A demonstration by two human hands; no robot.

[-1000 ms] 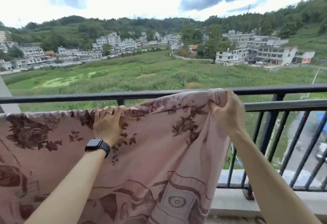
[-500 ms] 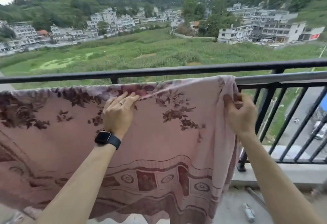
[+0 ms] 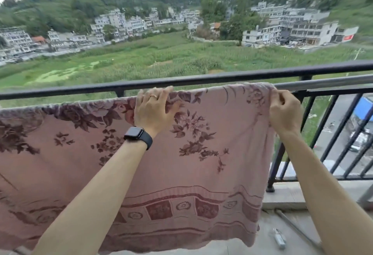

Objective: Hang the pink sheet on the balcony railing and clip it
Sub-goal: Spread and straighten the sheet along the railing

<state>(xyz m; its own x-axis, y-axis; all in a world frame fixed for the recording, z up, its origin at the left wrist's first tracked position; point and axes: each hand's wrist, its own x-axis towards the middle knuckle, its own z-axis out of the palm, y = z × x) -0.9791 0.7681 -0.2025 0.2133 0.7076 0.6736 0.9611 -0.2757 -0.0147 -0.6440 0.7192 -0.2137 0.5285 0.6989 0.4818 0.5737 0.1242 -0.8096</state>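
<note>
The pink sheet is a soft, slightly napped woven cloth. Dark maroon roses and leafy sprays are scattered across its upper part, and a band of squares and small round medallions runs along its lower border. It hangs folded over a smooth grey metal bar that shows bare to the right of the cloth. This bar lies just nearer than the black top rail of the balcony railing. The sheet's long axis runs left to right along the bar, and its left part goes out of view. The near face falls flat and almost unwrinkled, the patterned border pointing down toward the floor. Its right edge hangs straight beside the slim black balusters.

The left hand lies on the cloth at the fold, fingers spread and nearly straight, their tips reaching over the top edge. Its grip is released and the hand only presses. It has a thin ring on one finger and a black square-faced watch with a dark strap at the wrist. The right hand is at the sheet's upper right corner, its fingers curled in, and its grip pinches the cloth's edge just below the bar.

On the rough concrete floor, near the sheet's lower right corner, are a small pale object, too blurred to identify, and a thin grey rod lying at a slant.
</note>
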